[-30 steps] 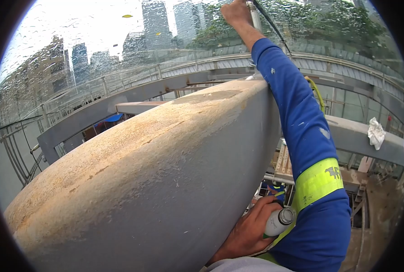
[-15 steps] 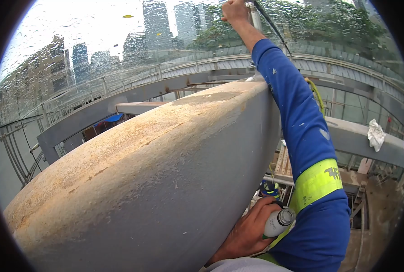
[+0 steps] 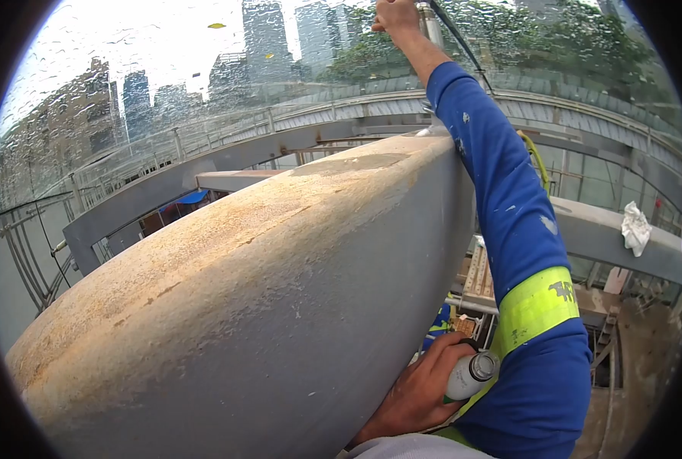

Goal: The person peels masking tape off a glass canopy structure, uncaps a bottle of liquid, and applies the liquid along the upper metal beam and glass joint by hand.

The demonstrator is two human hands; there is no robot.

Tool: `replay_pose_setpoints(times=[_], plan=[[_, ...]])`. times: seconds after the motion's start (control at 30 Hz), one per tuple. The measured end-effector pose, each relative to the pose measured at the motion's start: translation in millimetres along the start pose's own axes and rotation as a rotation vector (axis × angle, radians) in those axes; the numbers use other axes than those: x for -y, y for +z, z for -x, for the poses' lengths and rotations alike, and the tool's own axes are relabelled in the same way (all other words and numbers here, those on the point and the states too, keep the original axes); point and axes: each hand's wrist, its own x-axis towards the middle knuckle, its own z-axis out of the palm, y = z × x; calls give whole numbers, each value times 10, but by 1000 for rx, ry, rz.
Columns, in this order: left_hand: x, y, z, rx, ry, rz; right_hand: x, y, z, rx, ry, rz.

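Note:
My right arm, in a blue sleeve with a yellow-green reflective band, reaches up to the top of the view. My right hand (image 3: 397,19) is closed in a fist beside an upright metal post (image 3: 431,27); what it grips is hidden. Low in the view, my left hand (image 3: 421,386) is wrapped round a small whitish bottle (image 3: 461,379) with a grey top and a bit of green low on its side. This hand is close against the lower edge of a large grey, rounded beam (image 3: 341,306), whose upper face is rough and rust-stained.
Other grey steel beams (image 3: 146,183) curve behind, with rain-wet glazing beyond. A crumpled white cloth (image 3: 635,228) lies on the right-hand beam. Scaffolding and planks (image 3: 480,271) are far below, where part of a person (image 3: 440,320) in blue shows. A yellow strap (image 3: 536,157) hangs behind my sleeve.
The person below has shifted slightly to the left and up in view. My right fist sits a touch higher in the picture. My left hand and the bottle have stayed put.

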Motion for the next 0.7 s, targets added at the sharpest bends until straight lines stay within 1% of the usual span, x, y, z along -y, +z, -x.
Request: replay_pose_setpoints(times=[0.07,0.13,0.17,0.23,0.33,0.43,0.47,0.53,0.63,0.7], plan=[[-9,2,-1,-17,11,-10,-7,6,1,7,-6,-7],[-11,0,4,-13,8,-3,-4,-43,12,82,-19,6],[-10,-6,5,-12,5,1,-9,-66,24,80,-19,5],[-15,-17,2,-2,-3,-2,-22,9,19,-66,-11,13],[1,-8,5,9,-10,4,-23,16,-32,2,-9,-35],[-3,2,12,9,-16,-1,-35,-45,9,63,20,7],[-7,1,15,10,-23,-14,-35,-78,17,64,20,6],[-9,-7,14,13,-24,-15,-3,140,-84,-9,3,-80],[-16,-22,0,21,-25,-5,16,180,-98,24,2,-162],[-22,-24,4,27,-26,3,52,166,-40,12,19,-113]])
